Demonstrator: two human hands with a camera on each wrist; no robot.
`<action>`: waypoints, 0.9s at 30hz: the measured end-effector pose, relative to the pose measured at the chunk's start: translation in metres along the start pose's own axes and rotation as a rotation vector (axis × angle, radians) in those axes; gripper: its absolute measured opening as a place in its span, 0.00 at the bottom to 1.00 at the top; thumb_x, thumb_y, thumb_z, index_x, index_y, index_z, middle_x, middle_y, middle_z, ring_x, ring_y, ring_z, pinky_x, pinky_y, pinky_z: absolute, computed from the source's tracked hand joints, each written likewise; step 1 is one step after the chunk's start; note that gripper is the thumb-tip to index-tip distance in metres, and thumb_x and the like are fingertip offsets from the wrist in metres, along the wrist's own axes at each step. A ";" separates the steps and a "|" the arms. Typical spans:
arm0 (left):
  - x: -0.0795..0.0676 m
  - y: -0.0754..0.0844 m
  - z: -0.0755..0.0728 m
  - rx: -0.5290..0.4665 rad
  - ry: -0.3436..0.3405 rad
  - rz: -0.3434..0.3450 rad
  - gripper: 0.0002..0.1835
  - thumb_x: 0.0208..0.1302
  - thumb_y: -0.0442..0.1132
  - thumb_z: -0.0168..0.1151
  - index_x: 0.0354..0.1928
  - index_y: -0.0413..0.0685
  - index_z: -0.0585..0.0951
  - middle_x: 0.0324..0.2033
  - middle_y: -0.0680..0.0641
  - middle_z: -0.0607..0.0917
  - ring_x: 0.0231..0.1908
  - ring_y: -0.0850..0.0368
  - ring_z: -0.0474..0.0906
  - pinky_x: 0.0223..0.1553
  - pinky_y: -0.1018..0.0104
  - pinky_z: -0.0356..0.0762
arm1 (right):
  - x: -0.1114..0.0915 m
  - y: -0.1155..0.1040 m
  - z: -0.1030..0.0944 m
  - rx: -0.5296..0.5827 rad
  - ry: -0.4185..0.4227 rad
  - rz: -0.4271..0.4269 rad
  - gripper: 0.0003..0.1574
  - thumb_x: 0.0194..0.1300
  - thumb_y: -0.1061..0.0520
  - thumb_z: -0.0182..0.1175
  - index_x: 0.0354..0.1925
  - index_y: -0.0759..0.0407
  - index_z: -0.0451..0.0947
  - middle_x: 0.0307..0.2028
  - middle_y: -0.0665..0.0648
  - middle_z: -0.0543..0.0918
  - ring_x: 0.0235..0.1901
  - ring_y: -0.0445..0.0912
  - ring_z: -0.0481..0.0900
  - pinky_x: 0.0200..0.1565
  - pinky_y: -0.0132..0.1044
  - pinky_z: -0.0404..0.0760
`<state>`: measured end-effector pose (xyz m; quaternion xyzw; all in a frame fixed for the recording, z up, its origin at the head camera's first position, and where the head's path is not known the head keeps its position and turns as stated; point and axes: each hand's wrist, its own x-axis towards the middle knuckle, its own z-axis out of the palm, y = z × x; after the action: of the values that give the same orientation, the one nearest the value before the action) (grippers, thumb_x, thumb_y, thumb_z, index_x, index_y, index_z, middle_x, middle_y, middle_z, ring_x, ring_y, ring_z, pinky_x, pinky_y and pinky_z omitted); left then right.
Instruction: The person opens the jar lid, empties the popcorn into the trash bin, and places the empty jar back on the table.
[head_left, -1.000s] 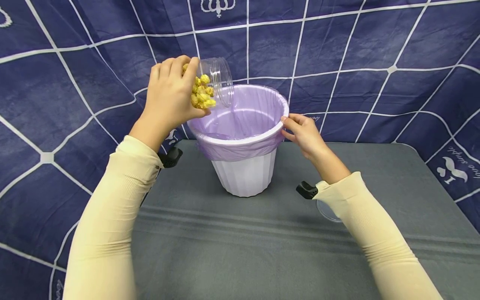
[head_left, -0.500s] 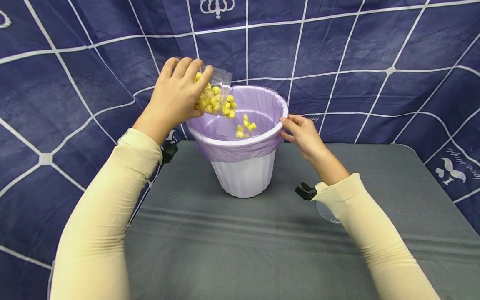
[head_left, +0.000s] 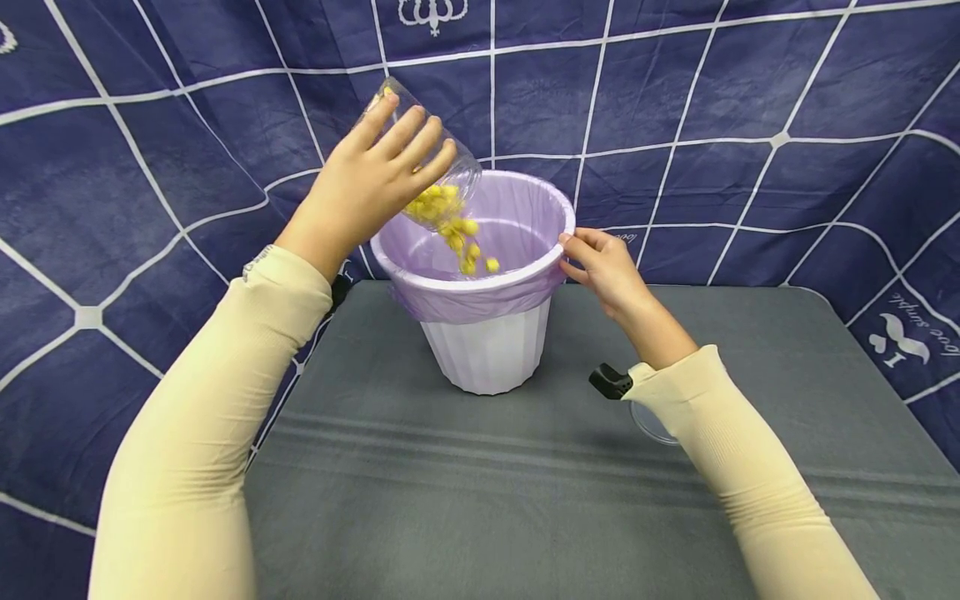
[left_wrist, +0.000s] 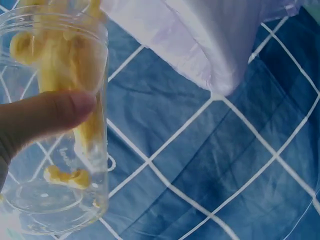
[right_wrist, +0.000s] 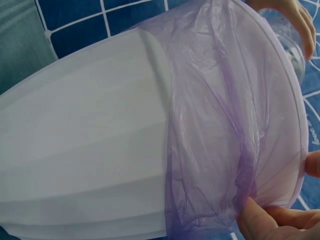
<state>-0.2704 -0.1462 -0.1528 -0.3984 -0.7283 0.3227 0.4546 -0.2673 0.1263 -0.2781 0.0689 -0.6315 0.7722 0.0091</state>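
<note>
My left hand (head_left: 375, 171) grips a clear plastic jar (head_left: 459, 160), tipped steeply with its mouth over the bin. Yellow popcorn (head_left: 457, 233) tumbles out of the jar into the white bin (head_left: 491, 350), which is lined with a thin purple bag (head_left: 517, 204). In the left wrist view the thumb (left_wrist: 55, 112) presses along the jar's side, and a few pieces still lie near its base. On the bin's right side my right hand (head_left: 607, 267) pinches the rim and the folded-over bag between thumb and fingers.
A clear round lid (head_left: 651, 423) lies on the grey tabletop (head_left: 480, 500), partly hidden by my right sleeve. Dark blue cloth (head_left: 675, 108) with white lines hangs behind the table and at both sides.
My left hand has turned the jar from nearly level to steeply mouth-down and shifted slightly right. Popcorn has begun falling into the bin. My right hand stays at the rim.
</note>
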 end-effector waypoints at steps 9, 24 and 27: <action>0.001 0.004 0.001 0.072 0.013 0.118 0.22 0.64 0.23 0.33 0.57 0.44 0.65 0.55 0.40 0.66 0.57 0.46 0.59 0.63 0.56 0.43 | 0.001 0.000 0.000 0.002 0.001 -0.002 0.30 0.63 0.60 0.53 0.56 0.80 0.60 0.45 0.62 0.68 0.45 0.45 0.68 0.49 0.36 0.71; 0.000 0.004 0.001 0.036 0.042 0.044 0.22 0.64 0.23 0.33 0.57 0.43 0.65 0.55 0.40 0.66 0.57 0.45 0.60 0.63 0.56 0.45 | 0.001 0.001 0.000 0.000 0.005 0.000 0.29 0.63 0.60 0.53 0.56 0.80 0.60 0.48 0.66 0.67 0.45 0.46 0.69 0.49 0.36 0.71; -0.003 0.005 0.001 -0.007 0.060 -0.019 0.21 0.64 0.24 0.34 0.57 0.43 0.65 0.55 0.40 0.67 0.56 0.45 0.61 0.63 0.56 0.46 | 0.001 0.001 0.000 -0.003 0.005 0.001 0.29 0.63 0.60 0.53 0.56 0.79 0.60 0.48 0.65 0.67 0.46 0.46 0.69 0.49 0.35 0.72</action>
<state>-0.2693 -0.1469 -0.1591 -0.4027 -0.7192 0.3038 0.4777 -0.2686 0.1263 -0.2789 0.0667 -0.6328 0.7714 0.0107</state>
